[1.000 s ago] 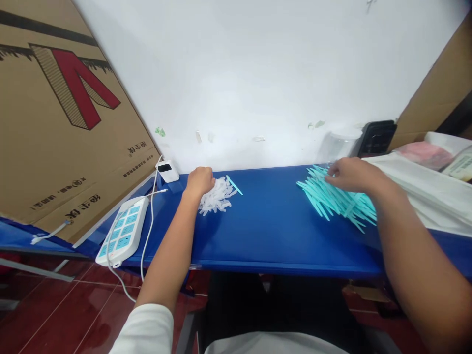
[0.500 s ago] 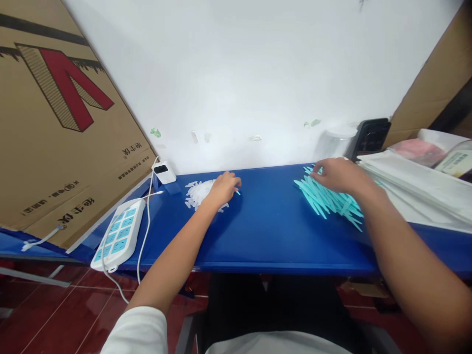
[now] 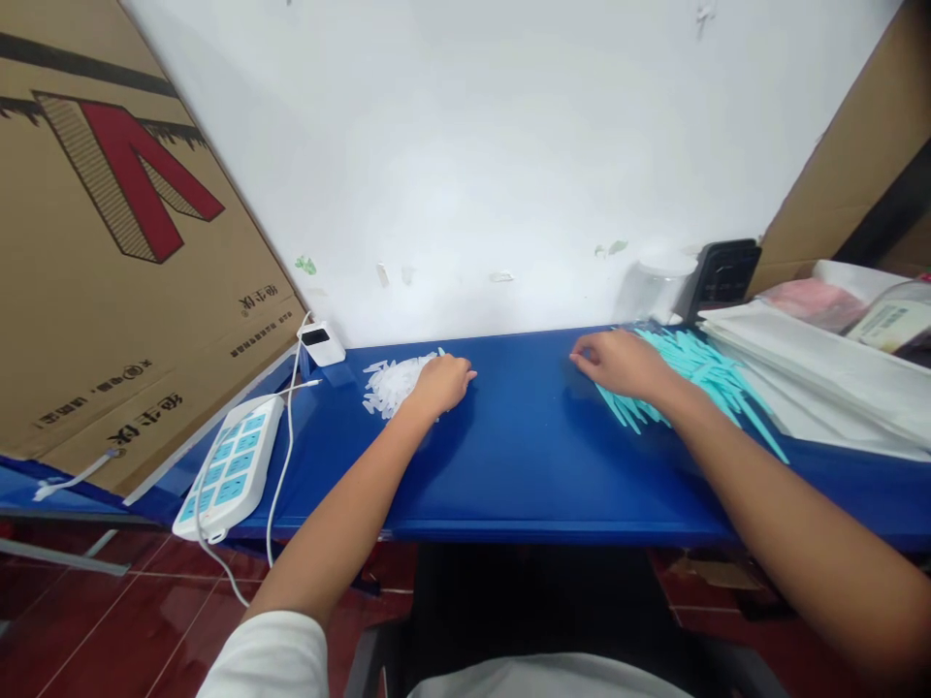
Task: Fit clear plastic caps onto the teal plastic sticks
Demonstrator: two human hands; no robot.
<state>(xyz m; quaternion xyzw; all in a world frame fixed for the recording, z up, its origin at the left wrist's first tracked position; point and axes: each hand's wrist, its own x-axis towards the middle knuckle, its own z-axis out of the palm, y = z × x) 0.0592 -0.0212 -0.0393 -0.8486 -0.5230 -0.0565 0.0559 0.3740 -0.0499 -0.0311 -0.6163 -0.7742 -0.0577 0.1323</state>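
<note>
My left hand [image 3: 443, 381] rests on the blue table [image 3: 509, 465] with its fingers curled, touching the right edge of a pile of small white plastic pieces [image 3: 391, 381]. What it holds, if anything, is hidden. My right hand [image 3: 618, 362] lies at the left edge of a heap of thin teal sticks [image 3: 702, 373], fingers bent and pressed together over the nearest sticks. Whether a stick is between them does not show.
A white and teal power strip [image 3: 229, 465] with its cable lies at the table's left end, beside a small white charger [image 3: 320, 342]. A large cardboard box [image 3: 109, 252] leans at left. A clear jar [image 3: 655, 286], a black device [image 3: 722, 274] and stacked white bags [image 3: 821, 373] stand at right.
My left hand slid from over the white pile to its right edge, covering the lone teal stick there. My right hand moved left to the near end of the teal heap.
</note>
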